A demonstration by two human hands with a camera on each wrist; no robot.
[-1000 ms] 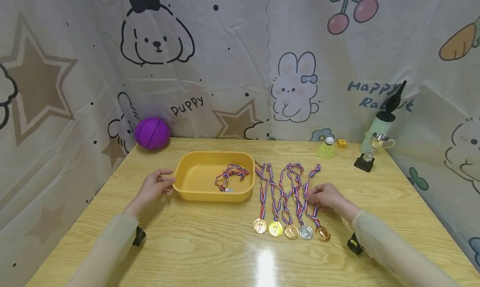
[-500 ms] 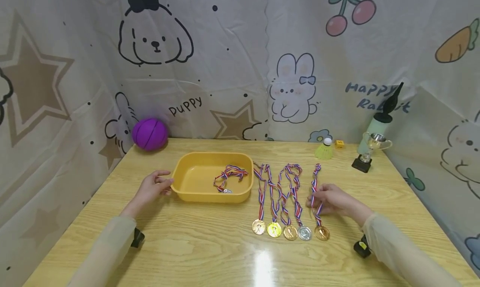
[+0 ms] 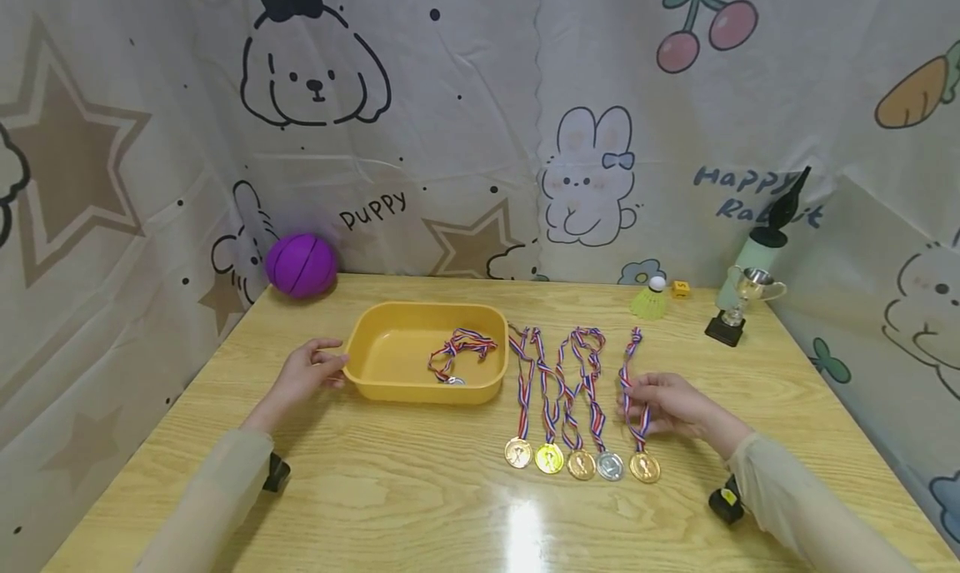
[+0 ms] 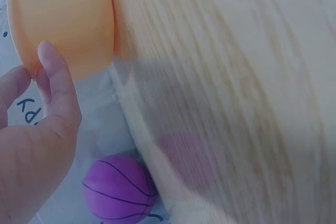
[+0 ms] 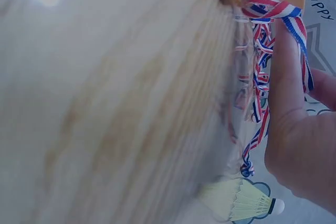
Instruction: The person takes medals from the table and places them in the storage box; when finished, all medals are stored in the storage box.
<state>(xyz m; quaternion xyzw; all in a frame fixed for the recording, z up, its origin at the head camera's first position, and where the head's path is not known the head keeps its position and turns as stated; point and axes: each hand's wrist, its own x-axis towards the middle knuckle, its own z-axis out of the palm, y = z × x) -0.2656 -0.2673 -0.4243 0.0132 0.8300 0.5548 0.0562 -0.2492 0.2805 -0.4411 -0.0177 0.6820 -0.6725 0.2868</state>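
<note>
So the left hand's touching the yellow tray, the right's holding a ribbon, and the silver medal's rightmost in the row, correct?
No: the head view shows the row's silver medal second from the right; the rightmost is a gold-coloured medal. The left hand touches the yellow tray, and the right hand holds a ribbon.

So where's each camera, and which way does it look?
Head: on the head, facing forward and down at the tray and medals; left hand, right hand and sleeves show.
Left wrist: on that wrist, facing the tray; the left hand shows.
Right wrist: on that wrist, facing the ribbons; the right hand shows.
Head and left wrist both see the purple ball.
</note>
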